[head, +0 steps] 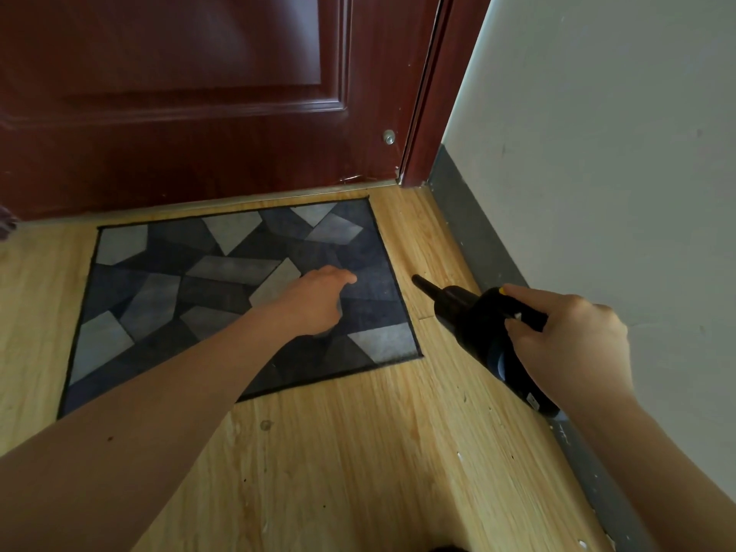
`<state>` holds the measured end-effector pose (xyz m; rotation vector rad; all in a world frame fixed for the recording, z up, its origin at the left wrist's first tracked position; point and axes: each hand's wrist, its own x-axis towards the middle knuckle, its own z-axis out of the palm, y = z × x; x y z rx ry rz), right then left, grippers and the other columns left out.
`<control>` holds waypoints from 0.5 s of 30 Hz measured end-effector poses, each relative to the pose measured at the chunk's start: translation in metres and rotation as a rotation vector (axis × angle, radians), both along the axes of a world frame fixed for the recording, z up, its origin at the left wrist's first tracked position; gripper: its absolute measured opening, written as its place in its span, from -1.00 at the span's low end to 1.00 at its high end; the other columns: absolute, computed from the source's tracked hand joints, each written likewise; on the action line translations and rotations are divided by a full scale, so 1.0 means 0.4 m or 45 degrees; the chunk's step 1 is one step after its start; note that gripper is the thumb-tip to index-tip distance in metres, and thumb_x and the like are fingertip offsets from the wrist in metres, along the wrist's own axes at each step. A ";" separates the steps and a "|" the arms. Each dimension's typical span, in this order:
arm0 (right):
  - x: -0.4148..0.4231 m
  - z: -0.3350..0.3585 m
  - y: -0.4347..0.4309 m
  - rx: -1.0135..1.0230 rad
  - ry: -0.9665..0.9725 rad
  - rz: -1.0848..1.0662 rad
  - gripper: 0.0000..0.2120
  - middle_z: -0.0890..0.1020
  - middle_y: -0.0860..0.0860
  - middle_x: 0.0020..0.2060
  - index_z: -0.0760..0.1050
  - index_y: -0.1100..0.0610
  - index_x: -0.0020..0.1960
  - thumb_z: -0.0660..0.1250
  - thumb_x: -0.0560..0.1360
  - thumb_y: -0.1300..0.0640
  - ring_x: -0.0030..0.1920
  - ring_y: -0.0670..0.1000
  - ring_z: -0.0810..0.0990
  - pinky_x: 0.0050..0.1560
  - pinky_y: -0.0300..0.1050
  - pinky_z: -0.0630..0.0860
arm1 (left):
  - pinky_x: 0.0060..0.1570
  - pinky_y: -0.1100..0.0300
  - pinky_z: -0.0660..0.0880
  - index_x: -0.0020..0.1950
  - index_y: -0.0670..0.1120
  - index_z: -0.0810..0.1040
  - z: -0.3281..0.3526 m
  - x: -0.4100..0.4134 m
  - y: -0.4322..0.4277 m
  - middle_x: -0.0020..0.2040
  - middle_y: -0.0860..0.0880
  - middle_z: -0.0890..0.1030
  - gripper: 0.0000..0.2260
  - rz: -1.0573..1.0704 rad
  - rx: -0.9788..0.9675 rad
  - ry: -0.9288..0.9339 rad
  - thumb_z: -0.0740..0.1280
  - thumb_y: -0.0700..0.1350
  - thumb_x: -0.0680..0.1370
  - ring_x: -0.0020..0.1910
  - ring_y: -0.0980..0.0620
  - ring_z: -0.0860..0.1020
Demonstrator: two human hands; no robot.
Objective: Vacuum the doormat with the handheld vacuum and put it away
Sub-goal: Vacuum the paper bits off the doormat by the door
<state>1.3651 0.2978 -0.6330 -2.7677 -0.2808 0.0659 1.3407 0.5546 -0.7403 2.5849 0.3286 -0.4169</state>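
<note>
Doormat: A grey-and-blue doormat (167, 288), patterned in angular patches with a dark border, lies flat on the floor, its far edge just short of the door.
Vacuum: A black handheld vacuum (458, 308) is held in the air just right of the doormat. Its slim nozzle is tilted down toward the mat's right edge, with the tip over bare floor beside the mat. A small yellow spot shows on top of its body.
Right hand: The right hand (573, 336), right of the doormat, grips the vacuum's rear body with fingers and thumb wrapped round it.
Left hand: The left hand (318, 300) reaches over the doormat's right half, palm down, fingers loosely bent and holding nothing. Whether the fingertips touch the mat cannot be told.
Floor: Pale wood-grain floor (358, 452) shows on the doormat's near, left and right sides.
Door: A dark red panelled door (179, 93) stands closed beyond the doormat, with a small metal stud (389, 137) near its lower right corner.
Wall: A pale wall (597, 153) with grey skirting (474, 237) runs along to the right of the doormat.
</note>
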 end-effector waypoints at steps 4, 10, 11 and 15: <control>0.023 -0.005 0.025 0.005 -0.013 0.019 -0.64 0.62 0.06 -0.27 0.59 -0.10 0.13 0.28 0.45 0.25 -0.29 0.10 0.55 -0.27 -0.15 0.52 | 0.36 0.06 0.34 0.47 -0.03 0.24 -0.001 0.000 0.008 0.46 -0.10 0.28 -0.50 0.003 -0.008 -0.009 0.22 -0.27 0.54 0.40 -0.08 0.32; 0.044 -0.017 0.070 0.047 -0.028 0.088 -0.61 0.68 0.08 -0.14 0.55 -0.11 0.20 0.29 0.46 0.24 -0.26 0.07 0.55 -0.24 -0.19 0.49 | 0.36 0.08 0.33 0.45 -0.03 0.28 -0.013 -0.011 0.057 0.41 -0.11 0.36 -0.47 0.036 0.013 -0.027 0.26 -0.29 0.51 0.36 -0.07 0.36; 0.042 -0.017 0.078 0.073 -0.041 0.106 -0.61 0.68 0.08 -0.15 0.56 -0.10 0.20 0.30 0.46 0.25 -0.25 0.09 0.57 -0.23 -0.18 0.50 | 0.36 0.09 0.33 0.45 -0.04 0.28 -0.014 -0.015 0.066 0.40 -0.11 0.36 -0.48 0.044 0.014 -0.029 0.26 -0.29 0.51 0.37 -0.08 0.36; 0.039 -0.020 0.113 0.136 -0.097 0.189 -0.64 0.70 0.08 -0.21 0.60 -0.08 0.14 0.33 0.43 0.25 -0.28 0.06 0.57 -0.25 -0.23 0.45 | 0.36 0.08 0.33 0.46 -0.06 0.26 -0.015 -0.032 0.098 0.41 -0.14 0.35 -0.47 0.061 0.045 -0.008 0.28 -0.27 0.51 0.38 -0.08 0.35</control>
